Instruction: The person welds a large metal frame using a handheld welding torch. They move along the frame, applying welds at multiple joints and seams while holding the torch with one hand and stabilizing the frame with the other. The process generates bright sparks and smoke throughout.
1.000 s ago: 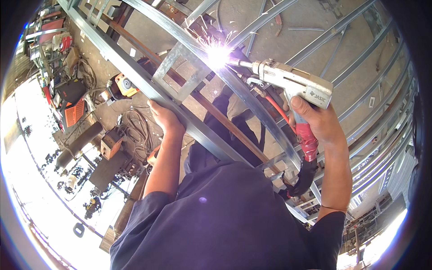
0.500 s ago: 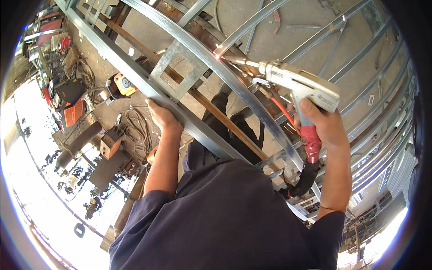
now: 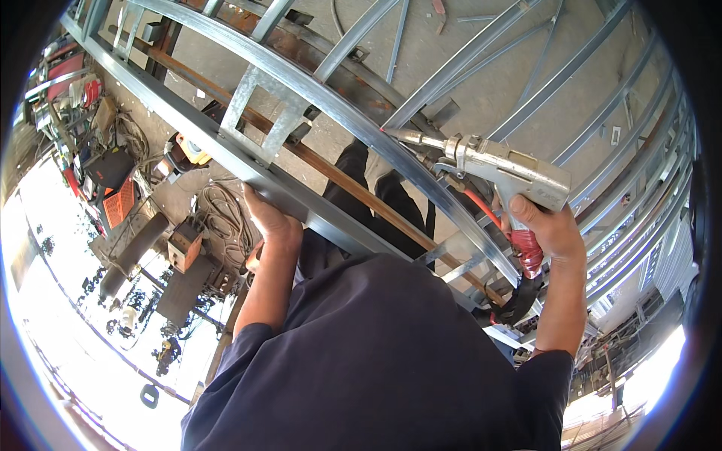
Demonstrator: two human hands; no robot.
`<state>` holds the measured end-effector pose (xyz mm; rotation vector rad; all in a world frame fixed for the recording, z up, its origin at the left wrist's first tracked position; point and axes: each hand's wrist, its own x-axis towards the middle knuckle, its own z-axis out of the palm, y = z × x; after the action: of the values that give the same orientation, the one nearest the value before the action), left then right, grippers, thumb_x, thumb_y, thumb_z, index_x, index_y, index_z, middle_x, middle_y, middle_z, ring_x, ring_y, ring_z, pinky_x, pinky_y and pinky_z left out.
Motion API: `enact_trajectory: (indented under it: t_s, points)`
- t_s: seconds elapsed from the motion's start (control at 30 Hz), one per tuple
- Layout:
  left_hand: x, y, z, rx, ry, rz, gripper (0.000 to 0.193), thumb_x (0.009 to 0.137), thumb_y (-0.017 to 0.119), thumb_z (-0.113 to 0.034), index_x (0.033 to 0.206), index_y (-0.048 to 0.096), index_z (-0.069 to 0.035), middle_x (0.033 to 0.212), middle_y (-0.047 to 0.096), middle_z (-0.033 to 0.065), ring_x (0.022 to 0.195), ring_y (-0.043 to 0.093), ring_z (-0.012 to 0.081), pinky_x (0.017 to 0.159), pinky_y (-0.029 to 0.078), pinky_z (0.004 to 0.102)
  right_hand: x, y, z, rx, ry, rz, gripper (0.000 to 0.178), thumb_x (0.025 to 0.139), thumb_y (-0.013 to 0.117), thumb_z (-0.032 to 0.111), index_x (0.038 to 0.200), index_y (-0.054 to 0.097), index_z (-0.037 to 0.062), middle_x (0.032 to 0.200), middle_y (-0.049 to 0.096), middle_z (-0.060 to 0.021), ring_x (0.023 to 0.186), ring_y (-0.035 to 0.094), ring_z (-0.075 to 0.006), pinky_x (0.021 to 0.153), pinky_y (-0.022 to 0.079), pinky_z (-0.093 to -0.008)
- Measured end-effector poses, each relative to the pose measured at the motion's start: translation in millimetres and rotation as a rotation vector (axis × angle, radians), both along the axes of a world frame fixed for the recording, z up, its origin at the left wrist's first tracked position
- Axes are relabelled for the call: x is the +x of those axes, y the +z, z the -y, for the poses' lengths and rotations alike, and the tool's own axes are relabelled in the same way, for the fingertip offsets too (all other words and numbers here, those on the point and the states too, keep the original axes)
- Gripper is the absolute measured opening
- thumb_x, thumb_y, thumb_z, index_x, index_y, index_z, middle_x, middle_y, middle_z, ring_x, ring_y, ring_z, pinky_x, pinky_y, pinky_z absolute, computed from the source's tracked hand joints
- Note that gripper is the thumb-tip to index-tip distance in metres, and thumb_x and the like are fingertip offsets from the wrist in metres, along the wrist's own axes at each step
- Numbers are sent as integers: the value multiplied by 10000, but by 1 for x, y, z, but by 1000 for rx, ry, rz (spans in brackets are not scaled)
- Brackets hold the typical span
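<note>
head view: welding gun (image 3: 519, 171) is right of centre in the r. hand (image 3: 555, 231), which is wrapped round its handle, thumb up top. nozzle tip (image 3: 410, 137) points left, at the joint where a crossbar (image 3: 459, 64) meets the curved rail (image 3: 338, 107); can't tell if touching or just off. gun body looks rigid, prob. metal, fairly heavy & nose-long, so handle's the place to hold; nozzle end prob. hot, keep skin off. red-taped section (image 3: 529, 248) below the handle runs to dark cabling (image 3: 519, 301), prob. bendy, may tug a bit on the wrist.

l. hand (image 3: 272, 224) is up against near rail (image 3: 308, 204), body side; fingers partly hidden, can't tell if clenched round it. rail looks smooth, grey metal: long, stiff, prob. slick; palm under mid-span seems sensible, mind edges. slotted bracket (image 3: 282, 135) sits btwn near & curved rails, corners prob. sharp.

room: concrete floor (image 3: 481, 109) shows btwn crossbars, so most space is beyond the nozzle; nearer the body it's tight, w/ rusty bar (image 3: 338, 177) & person's legs (image 3: 350, 167) below. cable coil (image 3: 218, 214) lies left, well apart from gun.
</note>
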<state>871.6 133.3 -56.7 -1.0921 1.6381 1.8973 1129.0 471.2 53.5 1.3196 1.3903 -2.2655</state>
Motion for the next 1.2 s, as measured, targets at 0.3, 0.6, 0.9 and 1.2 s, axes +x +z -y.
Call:
enact_trajectory:
  t_s: [0.3,0.6,0.9,1.2]
  points:
    - [21,-4,-8,-161,-92,-9,691,1028,365,-685,1278,572,-75,1094,636,93,993,638,238,897,549,372,-1,0,4,107,68,-5,586,913,790,375,1334,613,7,923,709,-118,711,669,-170,630,570,-324]
    - [23,-4,-10,-310,-145,-18,768,1045,332,-669,1456,465,-34,1340,574,116,1181,573,256,1044,469,376,-5,4,6,147,101,-3,576,915,785,381,1330,622,16,923,713,-108,714,671,-164,630,569,-315]
    - [23,-4,-10,-326,-134,10,804,1042,327,-682,1488,441,-23,1392,549,134,1237,545,277,1084,436,378,-4,8,3,94,73,23,521,909,816,307,1279,639,-14,975,709,-78,746,657,-140,662,560,-298]
    - [22,3,-22,-397,-117,12,769,1046,327,-671,1448,477,-32,1304,583,116,1157,572,262,1030,469,372,-1,8,4,87,62,12,533,906,819,303,1296,632,-8,986,705,-74,769,659,-139,663,570,-296]
